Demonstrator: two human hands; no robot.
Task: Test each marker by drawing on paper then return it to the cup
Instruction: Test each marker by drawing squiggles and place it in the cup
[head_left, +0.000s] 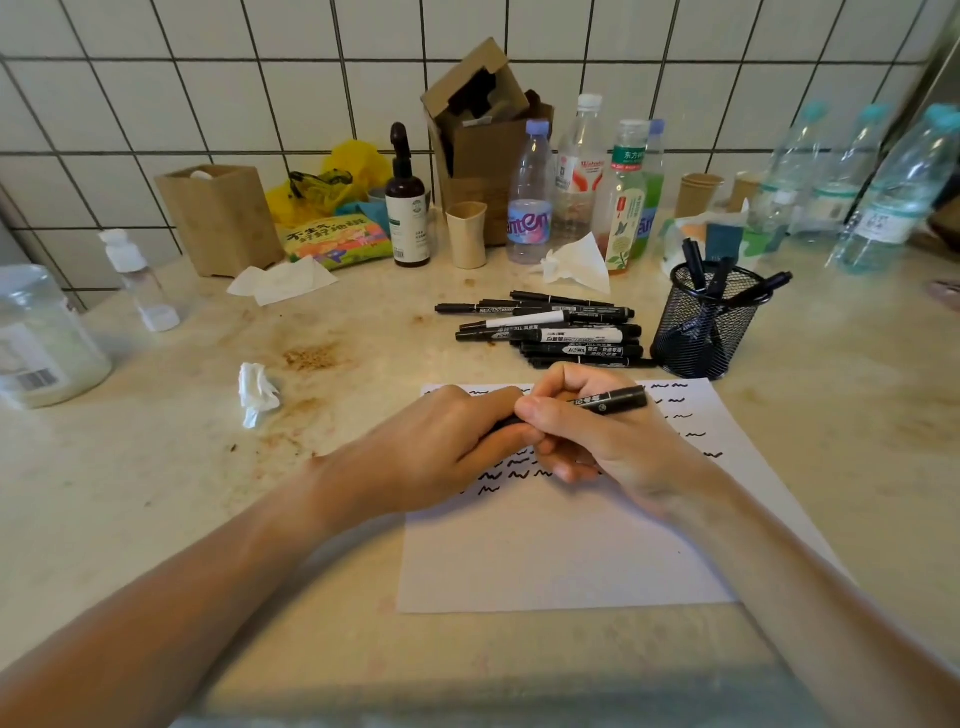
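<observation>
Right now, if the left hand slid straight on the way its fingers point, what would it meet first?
The right hand. The left hand points rightward across the paper, and both already meet on the marker, so hardly any free travel remains.

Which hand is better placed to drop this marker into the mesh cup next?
Right. The right hand already grips the marker by its barrel, and the mesh cup stands on its side of the paper. The left hand only holds the marker's near end.
</observation>
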